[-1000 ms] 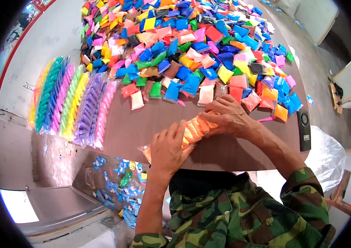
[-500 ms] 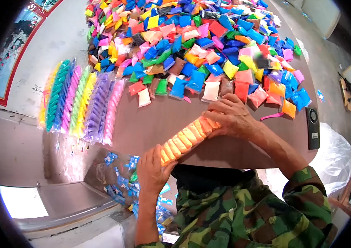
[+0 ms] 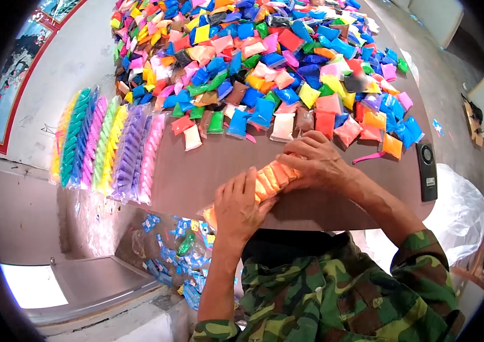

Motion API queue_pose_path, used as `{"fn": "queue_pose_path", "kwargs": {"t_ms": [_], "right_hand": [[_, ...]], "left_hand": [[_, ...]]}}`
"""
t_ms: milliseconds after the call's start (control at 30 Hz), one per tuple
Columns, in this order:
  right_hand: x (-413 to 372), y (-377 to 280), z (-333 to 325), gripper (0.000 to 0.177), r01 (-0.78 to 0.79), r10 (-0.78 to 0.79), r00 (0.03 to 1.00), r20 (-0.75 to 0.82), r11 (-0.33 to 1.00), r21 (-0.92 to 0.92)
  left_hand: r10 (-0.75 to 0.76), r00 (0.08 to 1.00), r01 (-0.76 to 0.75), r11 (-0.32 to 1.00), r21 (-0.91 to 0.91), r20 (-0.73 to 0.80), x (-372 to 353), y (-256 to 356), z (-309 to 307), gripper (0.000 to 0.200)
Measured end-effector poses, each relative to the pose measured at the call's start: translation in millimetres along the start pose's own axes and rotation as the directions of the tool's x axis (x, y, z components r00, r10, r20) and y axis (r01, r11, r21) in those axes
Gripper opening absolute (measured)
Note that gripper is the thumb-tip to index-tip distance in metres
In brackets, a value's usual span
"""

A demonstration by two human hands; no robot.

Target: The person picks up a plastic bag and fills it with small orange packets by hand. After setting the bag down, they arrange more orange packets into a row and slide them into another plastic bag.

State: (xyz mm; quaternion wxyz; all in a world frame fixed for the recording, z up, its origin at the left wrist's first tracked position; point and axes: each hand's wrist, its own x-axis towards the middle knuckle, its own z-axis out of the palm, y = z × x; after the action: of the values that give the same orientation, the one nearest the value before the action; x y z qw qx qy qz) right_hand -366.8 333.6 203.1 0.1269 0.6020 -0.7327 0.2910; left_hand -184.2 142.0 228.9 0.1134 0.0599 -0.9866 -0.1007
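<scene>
A long row of orange packets (image 3: 271, 181), packed side by side in what looks like a clear sleeve, lies slantwise between my hands above the table's near edge. My left hand (image 3: 238, 204) wraps over its lower left part, and a bit of orange shows beyond the fingers. At the upper right end, my right hand (image 3: 317, 161) is closed around the row, its fingertips hidden beneath the packets. Just beyond that hand lie a brown packet (image 3: 304, 120), a whitish packet (image 3: 283, 127) and a red packet (image 3: 325, 125).
A big heap of small coloured packets (image 3: 247, 48) covers the table's far part. Filled clear sleeves (image 3: 105, 145) in several colours lie along the left edge. A black device (image 3: 426, 172) sits at the right edge near a pink strip (image 3: 369, 157). Blue wrappers (image 3: 168, 256) lie below.
My left hand has slid up and right along the row, from its lower end to further over the packets. My right hand stays at the other end. The view has shifted slightly.
</scene>
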Motion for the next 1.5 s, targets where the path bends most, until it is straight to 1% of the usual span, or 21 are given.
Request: {"fn": "queue_pose_path", "kwargs": {"t_ms": [100, 200, 300, 400, 433, 533, 633, 700, 800, 833, 933, 967, 1033, 1067, 1133, 1167, 1233, 1333, 1367, 1467, 1500], "right_hand": [[-6, 2, 6, 0.064, -0.008, 0.008, 1.000, -0.025, 1.000, 0.006], [-6, 3, 9, 0.067, -0.006, 0.007, 0.999, -0.038, 1.000, 0.030], [-11, 3, 12, 0.070, -0.011, 0.013, 0.998, -0.061, 0.999, 0.039], [-13, 5, 14, 0.073, -0.010, 0.015, 0.996, -0.086, 0.998, 0.060], [-14, 5, 15, 0.074, -0.014, 0.020, 0.996, -0.092, 0.997, 0.072], [-15, 6, 17, 0.077, -0.047, 0.059, 0.992, -0.114, 0.994, 0.102], [-13, 5, 8, 0.079, -0.112, 0.119, 0.987, -0.108, 0.991, 0.070], [-14, 6, 9, 0.080, -0.116, 0.123, 0.987, -0.107, 0.991, 0.068], [-15, 9, 11, 0.078, -0.104, 0.114, 0.985, -0.129, 0.991, 0.086], [-15, 12, 11, 0.077, -0.091, 0.103, 0.986, -0.129, 0.991, 0.099], [-19, 12, 9, 0.074, -0.085, 0.099, 0.986, -0.133, 0.990, 0.111], [-19, 11, 8, 0.074, -0.091, 0.105, 0.987, -0.125, 0.989, 0.116], [-19, 10, 7, 0.074, -0.085, 0.100, 0.988, -0.120, 0.989, 0.122], [-20, 10, 7, 0.075, -0.088, 0.102, 0.989, -0.108, 0.987, 0.134], [-21, 11, 8, 0.078, -0.086, 0.100, 0.991, -0.086, 0.984, 0.154], [-21, 11, 7, 0.081, -0.073, 0.093, 0.990, -0.109, 0.982, 0.173], [-21, 13, 1, 0.088, -0.047, 0.081, 0.984, -0.157, 0.977, 0.209], [-23, 14, -12, 0.098, -0.172, 0.218, 0.972, -0.084, 0.910, 0.377], [-23, 16, -17, 0.108, -0.208, 0.253, 0.965, -0.071, 0.901, 0.381], [-23, 27, -18, 0.113, -0.264, 0.334, 0.940, -0.072, 0.843, 0.468], [-23, 29, -20, 0.116, -0.285, 0.350, 0.934, -0.068, 0.847, 0.449]], "left_hand": [[-0.065, 0.998, 0.065, 0.996, 0.060, 0.003, -18, -7, -7, 0.086], [-0.069, 0.998, 0.069, 0.995, 0.071, -0.009, -34, -22, -20, 0.084], [-0.096, 0.995, 0.095, 0.988, 0.125, 0.000, -50, -39, -26, 0.082], [-0.105, 0.994, 0.107, 0.992, 0.066, -0.030, -58, -47, -26, 0.085], [-0.116, 0.993, 0.116, 0.991, 0.060, -0.012, -59, -45, -27, 0.085], [-0.080, 0.997, 0.080, 0.991, 0.103, -0.001, -65, -50, -24, 0.084], [-0.119, 0.993, 0.117, 0.989, 0.092, 0.018, -68, -47, -22, 0.081], [-0.136, 0.990, 0.132, 0.986, 0.100, 0.027, -68, -48, -22, 0.080], [-0.197, 0.974, 0.189, 0.979, 0.081, 0.108, -63, -50, -25, 0.081], [-0.166, 0.985, 0.161, 0.983, 0.084, 0.055, -62, -49, -24, 0.086], [-0.144, 0.983, 0.115, 0.966, 0.234, 0.112, -47, -28, -41, 0.097], [-0.163, 0.976, 0.122, 0.961, 0.249, 0.147, -44, -25, -42, 0.104], [-0.071, 0.989, 0.041, 0.974, 0.223, 0.129, -27, -10, -43, 0.104], [-0.028, 0.993, 0.003, 0.978, 0.211, 0.117, -18, -3, -40, 0.104], [0.003, 0.995, -0.015, 0.992, 0.124, 0.100, 0, 15, -26, 0.101], [0.017, 0.996, -0.025, 0.996, 0.080, 0.090, 5, 20, -23, 0.099], [0.019, 0.996, -0.023, 0.998, 0.051, 0.086, 5, 12, -8, 0.094], [0.007, 0.998, -0.009, 1.000, 0.029, 0.058, 5, 11, -2, 0.087], [-0.006, 0.999, 0.005, 1.000, 0.027, 0.042, 3, 11, -3, 0.085], [0.007, 1.000, -0.007, 1.000, 0.018, 0.027, 1, 7, -8, 0.083], [0.015, 1.000, -0.015, 1.000, 0.021, 0.024, 0, 4, -8, 0.083]]}}
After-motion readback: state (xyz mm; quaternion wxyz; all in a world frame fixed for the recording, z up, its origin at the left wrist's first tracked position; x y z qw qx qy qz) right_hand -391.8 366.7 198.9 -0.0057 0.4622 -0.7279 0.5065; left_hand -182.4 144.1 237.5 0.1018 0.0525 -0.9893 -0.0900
